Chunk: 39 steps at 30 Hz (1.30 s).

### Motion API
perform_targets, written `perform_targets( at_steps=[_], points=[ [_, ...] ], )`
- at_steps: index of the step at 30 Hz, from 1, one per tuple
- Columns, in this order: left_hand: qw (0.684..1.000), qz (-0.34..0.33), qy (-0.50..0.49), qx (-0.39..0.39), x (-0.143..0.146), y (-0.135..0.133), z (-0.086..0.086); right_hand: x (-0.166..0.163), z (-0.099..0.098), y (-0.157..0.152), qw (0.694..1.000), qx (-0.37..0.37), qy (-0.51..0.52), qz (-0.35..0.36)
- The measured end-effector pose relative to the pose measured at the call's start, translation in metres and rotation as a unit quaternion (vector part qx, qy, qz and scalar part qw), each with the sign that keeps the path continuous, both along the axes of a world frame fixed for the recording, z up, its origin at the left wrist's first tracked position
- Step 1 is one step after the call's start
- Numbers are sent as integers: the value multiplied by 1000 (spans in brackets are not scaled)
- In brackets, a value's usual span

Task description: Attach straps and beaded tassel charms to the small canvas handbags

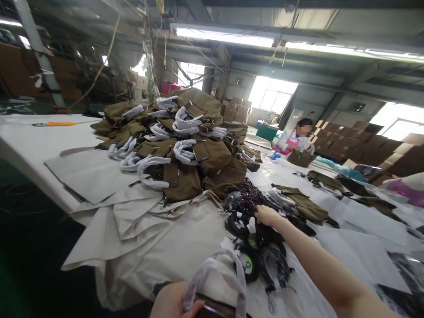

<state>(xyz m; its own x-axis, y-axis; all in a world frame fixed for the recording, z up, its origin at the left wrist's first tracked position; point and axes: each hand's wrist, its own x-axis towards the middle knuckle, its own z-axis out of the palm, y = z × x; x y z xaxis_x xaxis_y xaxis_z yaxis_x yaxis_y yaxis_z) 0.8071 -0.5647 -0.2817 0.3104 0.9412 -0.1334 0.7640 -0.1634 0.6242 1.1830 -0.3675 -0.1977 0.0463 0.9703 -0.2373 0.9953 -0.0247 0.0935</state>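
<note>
At the bottom edge my left hand point(177, 302) is closed on the rim of a brown handbag point(213, 312), its thumb over the top edge. The bag's arched handles point(218, 260) are wrapped in clear plastic, and most of its body is cut off by the frame. My right hand point(266, 215) reaches forward into a heap of dark braided straps point(253, 194), fingers curled down and pressed together; what they grip is hidden. Coiled black straps point(274, 267) in plastic lie just below that hand, by a black roll with a green centre point(245, 264).
A tall pile of olive-brown handbags point(198, 154) with white-wrapped handles stands on the table. Brown-grey paper sheets point(132, 225) overhang its left edge. Flat bags point(304, 203) lie right. A co-worker point(294, 139) handles a bag across the table. An orange-handled tool point(59, 124) lies far left.
</note>
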Motion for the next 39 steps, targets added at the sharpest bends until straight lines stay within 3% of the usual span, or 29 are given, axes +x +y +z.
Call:
perform_targets(
  at_steps=[3, 6, 11, 14, 17, 19, 21, 23, 24, 27, 28, 30, 33, 36, 39],
  points=[
    [998, 52, 9, 20, 6, -11, 17, 7, 12, -42, 1000, 15, 13, 21],
    [994, 79, -64, -38, 10, -29, 31, 12, 25, -75, 997, 42, 43, 38],
    [982, 113, -129, -79, 9, -47, 23, 17, 45, -114, 977, 169, 127, 29],
    [972, 178, -148, 30, 6, -54, 17, 18, 59, -131, 940, 279, 196, -7],
    [922, 241, -191, 235, 6, -74, 34, 11, 73, -153, 902, 333, 274, -20],
    [915, 187, -232, 272, 10, -93, 54, -2, 80, -179, 872, 341, 350, -18],
    [937, 62, -304, 163, 20, -110, 74, -22, 83, -216, 816, 342, 467, -3],
    [916, -42, -395, -51, 34, -120, 84, -47, 81, -261, 749, 330, 574, 24],
    [879, -69, -439, -171, 41, -124, 85, -61, 78, -285, 734, 312, 602, 40],
    [716, -81, -525, -453, 61, -133, 73, -99, 64, -355, 749, 183, 630, 94],
    [674, -67, -542, -498, 66, -136, 66, -109, 58, -374, 754, 123, 635, 118],
    [644, -16, -571, -509, 71, -143, 54, -123, 43, -404, 754, 19, 638, 156],
    [698, 42, -577, -421, 69, -150, 44, -125, 17, -430, 755, -29, 641, 136],
    [772, 2, -522, -362, 62, -149, 42, -110, -6, -443, 778, -23, 625, 61],
    [801, -60, -471, -364, 57, -144, 44, -92, -18, -448, 812, 2, 584, 10]
  ],
)
